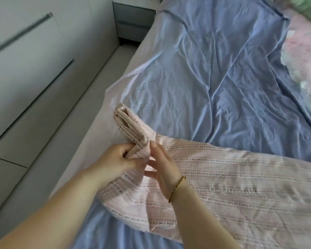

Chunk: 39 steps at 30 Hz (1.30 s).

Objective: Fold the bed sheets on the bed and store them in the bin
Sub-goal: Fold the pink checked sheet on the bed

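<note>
Gripping with your left hand [115, 159], you've got the bunched neck of the pink checked sheet [232, 186], fingers curled tight round it just below its folded end [127, 126], which sticks up layered toward the bed's left edge. Your right hand [162, 168] sits just beside the left, fingers fairly straight and touching the cloth, thumb tip on the fold, not clenched round anything. A gold bracelet [177, 188] is on that wrist. The rest of the pink sheet lies flat across the near part of the bed, running off to the right. Under it is a wrinkled blue sheet [214, 78] covering most of the surface, with a white under-layer [104, 123] showing along the left side. A pile of pink and green bedding [303, 51] lies at the far right, blurred. Left of the bed: a pale floor strip [90, 90], a white wardrobe [25, 69] with long bar handles, and a grey nightstand [133, 20] at the far end.
</note>
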Each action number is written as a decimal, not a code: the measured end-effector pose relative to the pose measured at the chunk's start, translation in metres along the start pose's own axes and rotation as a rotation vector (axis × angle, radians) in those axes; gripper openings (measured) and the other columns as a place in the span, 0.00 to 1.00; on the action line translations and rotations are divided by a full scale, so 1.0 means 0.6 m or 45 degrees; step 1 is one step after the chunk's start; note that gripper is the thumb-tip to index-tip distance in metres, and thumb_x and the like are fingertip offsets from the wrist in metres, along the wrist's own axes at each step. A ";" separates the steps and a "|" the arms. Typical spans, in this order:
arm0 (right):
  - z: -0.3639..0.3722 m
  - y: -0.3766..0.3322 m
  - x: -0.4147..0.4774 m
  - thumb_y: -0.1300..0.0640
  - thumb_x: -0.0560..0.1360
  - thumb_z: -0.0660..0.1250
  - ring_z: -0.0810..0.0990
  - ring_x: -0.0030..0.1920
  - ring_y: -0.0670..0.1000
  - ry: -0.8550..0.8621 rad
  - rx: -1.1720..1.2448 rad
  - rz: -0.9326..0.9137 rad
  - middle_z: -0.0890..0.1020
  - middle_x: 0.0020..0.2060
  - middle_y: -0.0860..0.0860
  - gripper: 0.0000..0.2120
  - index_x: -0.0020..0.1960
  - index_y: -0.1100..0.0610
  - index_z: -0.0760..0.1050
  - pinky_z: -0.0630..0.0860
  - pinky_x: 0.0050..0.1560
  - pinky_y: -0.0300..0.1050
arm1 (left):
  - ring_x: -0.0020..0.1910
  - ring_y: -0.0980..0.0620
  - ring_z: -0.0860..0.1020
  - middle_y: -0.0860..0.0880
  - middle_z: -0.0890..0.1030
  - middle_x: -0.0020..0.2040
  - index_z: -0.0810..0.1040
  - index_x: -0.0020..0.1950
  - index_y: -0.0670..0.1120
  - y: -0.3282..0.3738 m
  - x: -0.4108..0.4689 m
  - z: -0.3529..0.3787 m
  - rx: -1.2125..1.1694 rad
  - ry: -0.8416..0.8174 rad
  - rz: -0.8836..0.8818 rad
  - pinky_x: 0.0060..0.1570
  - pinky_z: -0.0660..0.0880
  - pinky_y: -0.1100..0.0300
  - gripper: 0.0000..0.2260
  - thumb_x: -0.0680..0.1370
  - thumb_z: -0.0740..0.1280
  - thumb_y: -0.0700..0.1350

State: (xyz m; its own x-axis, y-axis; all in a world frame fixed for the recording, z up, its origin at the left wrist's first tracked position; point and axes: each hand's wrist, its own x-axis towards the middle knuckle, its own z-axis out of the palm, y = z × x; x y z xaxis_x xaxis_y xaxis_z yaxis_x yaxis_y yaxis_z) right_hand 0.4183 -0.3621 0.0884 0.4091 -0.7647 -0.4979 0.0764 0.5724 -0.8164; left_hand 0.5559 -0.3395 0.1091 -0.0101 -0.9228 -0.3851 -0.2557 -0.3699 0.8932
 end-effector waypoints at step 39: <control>-0.901 0.040 -0.312 0.59 0.76 0.64 0.81 0.45 0.57 0.488 -0.043 0.389 0.81 0.45 0.56 0.04 0.51 0.56 0.72 0.79 0.47 0.51 | 0.75 0.52 0.40 0.51 0.39 0.76 0.43 0.76 0.54 0.000 0.093 0.763 1.298 0.040 -0.176 0.70 0.34 0.59 0.43 0.61 0.31 0.68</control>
State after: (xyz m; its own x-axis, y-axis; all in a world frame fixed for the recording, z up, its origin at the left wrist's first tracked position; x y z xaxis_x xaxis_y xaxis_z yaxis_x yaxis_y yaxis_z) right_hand -0.1478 -0.3652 0.0037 0.0439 -0.6208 -0.7827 -0.0272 0.7824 -0.6221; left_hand 0.1125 -0.3419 -0.0187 0.1032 -0.8867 -0.4507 -0.9518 -0.2197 0.2143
